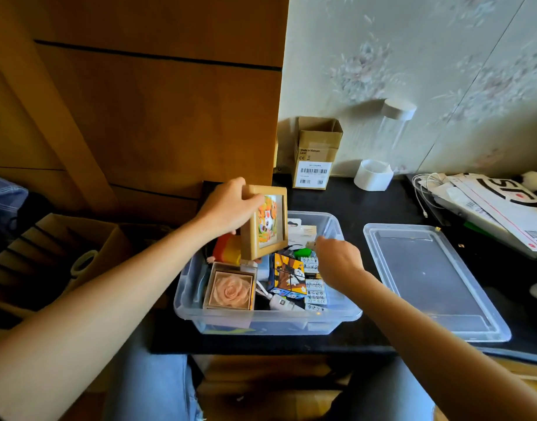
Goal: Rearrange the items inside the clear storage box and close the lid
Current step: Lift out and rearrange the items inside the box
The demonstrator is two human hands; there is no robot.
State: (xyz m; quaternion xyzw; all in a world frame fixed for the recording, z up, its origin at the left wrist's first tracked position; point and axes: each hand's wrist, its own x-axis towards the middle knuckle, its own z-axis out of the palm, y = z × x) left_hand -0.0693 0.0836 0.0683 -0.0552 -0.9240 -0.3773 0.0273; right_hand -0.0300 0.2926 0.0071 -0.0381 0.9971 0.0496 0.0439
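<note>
Nearest the camera, the person's knees in pale blue denim sit under the edge of a dark, matte table (382, 208). On that edge stands the clear storage box (337, 317), a rounded rectangular tub of translucent plastic with a rolled rim. Inside it, at the near left, lies a square pale box with a peach fabric rose (229, 288) under its window. Beside it sits a glossy printed cube (287, 276) in orange, black and white, and along the right wall runs a row of small white printed packets (316, 291). A white plug with a cord (276, 302) lies at the bottom between them. Farther back are an orange and yellow plastic piece (227, 249) and a white card package (303, 232) leaning on the far wall.

The right hand (337, 259) reaches into the box over the packets, its fingers curled and pinching a small pale object beside something green; what that object is cannot be told. The left hand (227, 211) grips a light wooden picture frame (265, 221) by its top left corner, holding it upright above the back left of the box; its picture is bright orange and green.

To the right of the box, the clear lid (434, 281) lies flat on the table. Beyond stand an open brown cardboard carton (317, 153) with barcode labels and a clear cylinder with white caps (382, 147), against floral wallpaper.
</note>
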